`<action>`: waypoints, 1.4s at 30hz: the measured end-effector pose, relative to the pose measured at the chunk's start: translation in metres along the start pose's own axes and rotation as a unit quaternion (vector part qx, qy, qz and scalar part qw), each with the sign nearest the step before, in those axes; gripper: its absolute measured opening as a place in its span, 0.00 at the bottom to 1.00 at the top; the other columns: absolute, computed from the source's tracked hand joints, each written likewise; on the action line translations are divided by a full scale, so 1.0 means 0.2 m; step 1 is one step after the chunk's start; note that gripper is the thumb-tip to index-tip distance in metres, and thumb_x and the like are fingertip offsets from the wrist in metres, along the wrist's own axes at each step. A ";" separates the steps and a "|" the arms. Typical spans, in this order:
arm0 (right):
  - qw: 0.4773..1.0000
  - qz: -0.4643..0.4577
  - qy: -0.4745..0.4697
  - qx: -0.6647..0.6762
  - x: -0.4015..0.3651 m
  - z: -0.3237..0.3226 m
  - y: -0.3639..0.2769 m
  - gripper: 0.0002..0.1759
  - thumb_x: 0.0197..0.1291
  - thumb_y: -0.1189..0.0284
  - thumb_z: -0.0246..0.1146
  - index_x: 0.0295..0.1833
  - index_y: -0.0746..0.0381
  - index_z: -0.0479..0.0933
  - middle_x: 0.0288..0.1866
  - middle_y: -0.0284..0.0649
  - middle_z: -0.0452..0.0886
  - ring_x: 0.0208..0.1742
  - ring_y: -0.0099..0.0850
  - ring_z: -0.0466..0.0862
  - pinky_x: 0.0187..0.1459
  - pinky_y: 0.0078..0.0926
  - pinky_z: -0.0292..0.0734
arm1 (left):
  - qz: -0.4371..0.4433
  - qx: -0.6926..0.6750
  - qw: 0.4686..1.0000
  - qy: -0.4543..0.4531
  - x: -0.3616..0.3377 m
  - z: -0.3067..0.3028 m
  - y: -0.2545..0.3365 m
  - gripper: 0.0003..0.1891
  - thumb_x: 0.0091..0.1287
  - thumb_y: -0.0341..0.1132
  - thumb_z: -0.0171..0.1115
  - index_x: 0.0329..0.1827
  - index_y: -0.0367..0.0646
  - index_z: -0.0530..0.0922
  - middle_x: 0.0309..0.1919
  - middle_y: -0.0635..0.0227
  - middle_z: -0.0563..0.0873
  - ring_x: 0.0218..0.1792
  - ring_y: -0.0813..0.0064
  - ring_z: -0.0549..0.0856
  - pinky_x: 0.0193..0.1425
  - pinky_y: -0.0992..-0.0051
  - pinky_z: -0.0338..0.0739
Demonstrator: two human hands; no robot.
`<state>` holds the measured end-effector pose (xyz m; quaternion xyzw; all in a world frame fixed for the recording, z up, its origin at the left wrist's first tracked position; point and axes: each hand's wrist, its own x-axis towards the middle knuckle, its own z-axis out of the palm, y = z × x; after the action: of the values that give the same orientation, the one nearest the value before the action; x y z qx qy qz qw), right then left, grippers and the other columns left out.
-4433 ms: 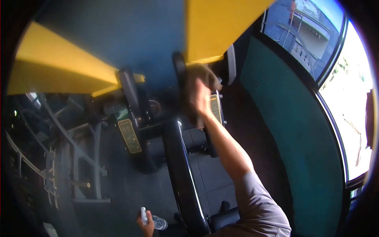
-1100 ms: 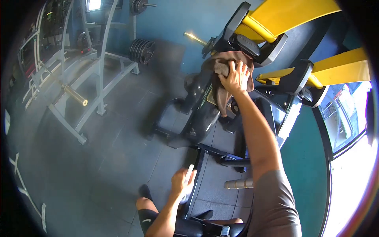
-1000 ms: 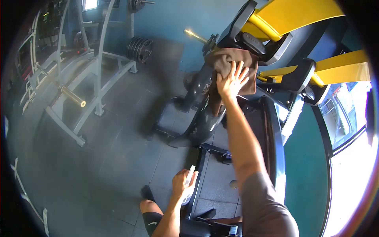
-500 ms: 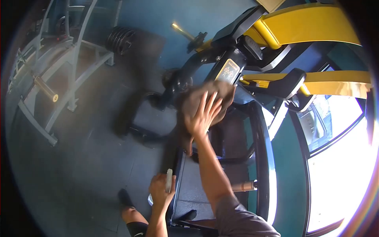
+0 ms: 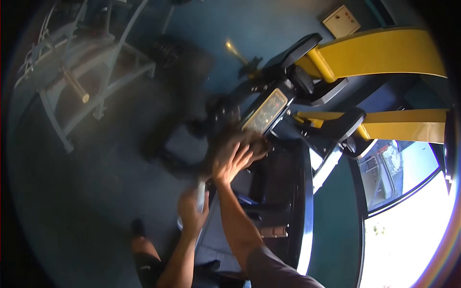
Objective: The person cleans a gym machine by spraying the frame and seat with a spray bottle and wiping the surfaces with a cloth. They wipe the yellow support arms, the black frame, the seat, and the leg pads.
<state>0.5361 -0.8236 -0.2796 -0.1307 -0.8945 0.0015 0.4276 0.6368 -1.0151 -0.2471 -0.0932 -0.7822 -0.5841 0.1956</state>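
My right hand point(image 5: 231, 165) lies with fingers spread on a brown cloth point(image 5: 259, 145), pressing it against the dark frame of a gym machine. Just above the cloth, a framed instruction placard point(image 5: 267, 111) shows on the machine's upright. Lower and to the left, my left hand point(image 5: 190, 210) is closed around what looks like a spray bottle point(image 5: 200, 196). Its pale top sticks up past the thumb, and a bit of its body shows on the other side of the fist. Most of the bottle is hidden by the fingers.
Yellow machine arms point(image 5: 384, 53) with black pads point(image 5: 345, 126) reach in from the right. A grey rack point(image 5: 113, 79) with a bar peg stands at left. A bright window point(image 5: 403, 216) is at right, and a control box point(image 5: 341, 21) hangs on the back wall.
My right hand and the cloth have slid down the machine, closer to my left hand, uncovering more of the placard. The head view has shifted. My left hand keeps its grip.
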 end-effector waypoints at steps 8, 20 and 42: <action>0.983 -0.182 -0.002 -0.016 0.76 -0.12 0.13 0.54 0.47 0.53 0.68 0.80 0.61 0.59 0.80 0.66 0.52 0.77 0.70 0.53 0.75 0.66 0.49 | -0.005 0.013 0.996 -0.085 -0.17 0.02 -0.18 0.10 0.63 0.37 0.70 0.32 0.38 0.81 0.27 0.54 0.82 0.30 0.49 0.82 0.37 0.54 0.75; 0.998 -0.049 0.018 -0.040 0.44 -0.04 -0.02 0.58 0.37 0.67 0.73 0.80 0.55 0.58 0.84 0.58 0.48 0.82 0.67 0.45 0.80 0.61 0.41 | -0.051 -0.035 0.984 -0.169 -0.13 0.18 -0.22 0.09 0.63 0.36 0.70 0.33 0.40 0.82 0.28 0.55 0.83 0.30 0.51 0.83 0.36 0.56 0.77; 0.995 -0.091 -0.029 -0.017 -0.14 0.02 -0.07 0.53 0.39 0.71 0.67 0.78 0.62 0.61 0.69 0.68 0.61 0.76 0.70 0.54 0.76 0.71 0.37 | -0.081 -0.054 0.977 -0.190 -0.08 0.09 -0.21 0.08 0.60 0.33 0.71 0.33 0.38 0.80 0.31 0.54 0.83 0.35 0.51 0.83 0.41 0.58 0.78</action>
<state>0.5461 -0.8430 -0.3024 -0.0556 -0.9147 -0.0487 0.3973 0.6324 -1.0099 -0.2956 -0.1496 -0.7773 -0.6110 -0.0096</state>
